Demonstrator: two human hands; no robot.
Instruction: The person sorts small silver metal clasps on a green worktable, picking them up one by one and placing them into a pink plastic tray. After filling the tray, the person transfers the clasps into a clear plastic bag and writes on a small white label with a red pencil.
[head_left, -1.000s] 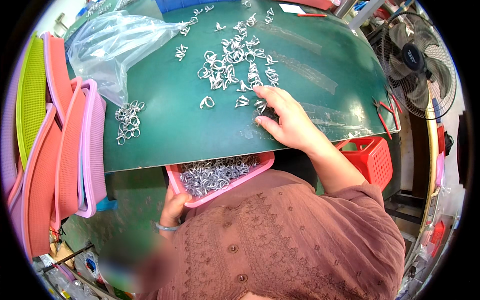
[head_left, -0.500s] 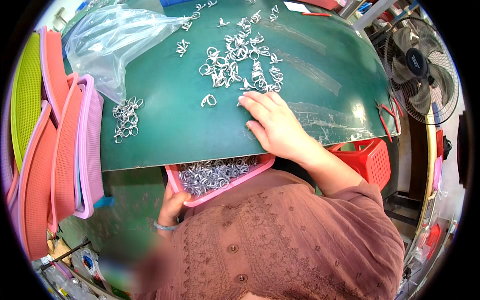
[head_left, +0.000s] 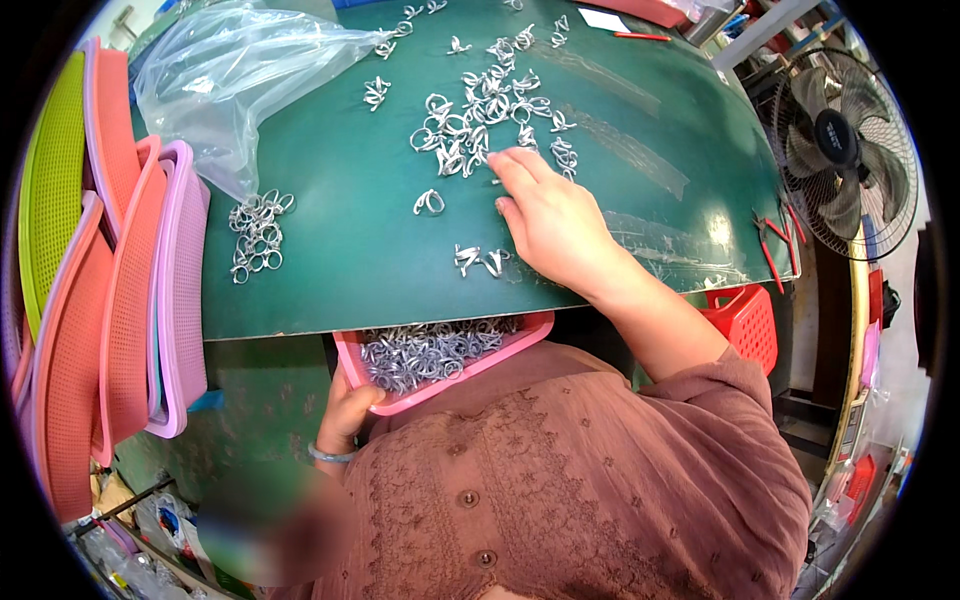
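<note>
My left hand [head_left: 350, 412] grips the near left corner of a pink plastic basket [head_left: 400, 405]. The basket is full of small silver-coloured rings [head_left: 420, 358] and sits at the table's front edge, partly under it. My right hand [head_left: 560, 215] reaches over the green table with its fingers stretched out. Its fingertips are at the near side of a loose pile of silver rings [head_left: 490, 105]; whether they touch one is hidden. A few rings [head_left: 480, 262] lie between this hand and the table edge. One more ring [head_left: 429, 202] lies left of the fingertips.
A small group of rings [head_left: 262, 235] lies at the table's left. Behind it spreads a clear plastic bag [head_left: 235, 90]. Stacked coloured baskets [head_left: 125, 260] stand on the left. Red-handled pliers [head_left: 772, 250], a red stool [head_left: 745, 325] and a fan [head_left: 838, 140] are at the right.
A few rings now lie near the table's front edge, where bare table showed before. My right hand has shifted slightly to the right. My left hand keeps its hold on the basket.
</note>
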